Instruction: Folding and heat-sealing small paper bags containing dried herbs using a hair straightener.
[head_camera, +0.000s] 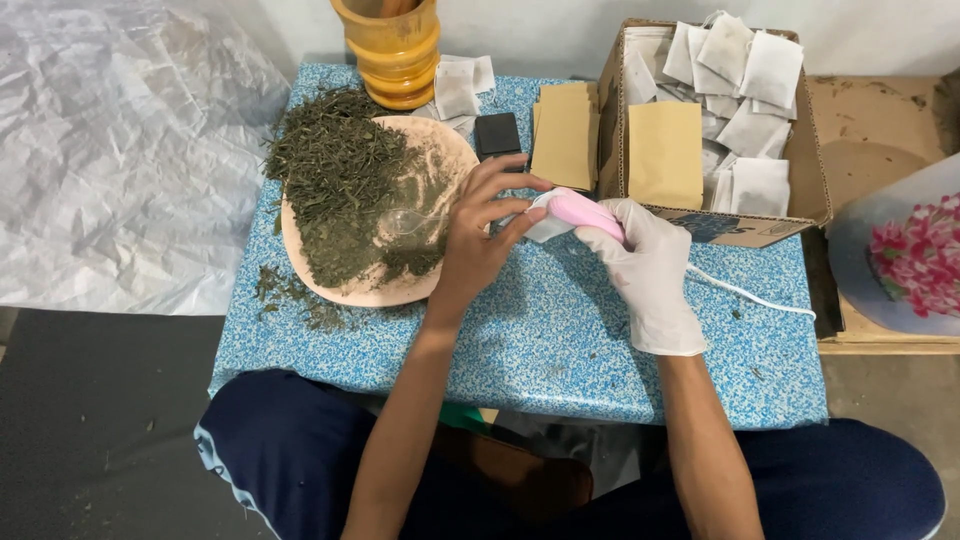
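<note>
My bare left hand (480, 235) pinches a small white filter bag (545, 222) over the blue speckled table (520, 350). My right hand (650, 270), in a white glove, grips a pink handheld device (585, 213) clamped on the bag's edge; a white cord (750, 293) trails from it to the right. Just left of my left hand lies a tan plate (400, 290) heaped with dried green leaves (340, 180), with a clear plastic spoon (405, 222) resting in them.
A cardboard box (810, 170) at the back right holds several filled white bags (745, 70) and a tan envelope (665, 155). More tan envelopes (562, 135), a small black object (497, 135), and a yellow wooden mortar (392, 50) stand behind. Crumpled plastic sheeting (110, 150) lies left.
</note>
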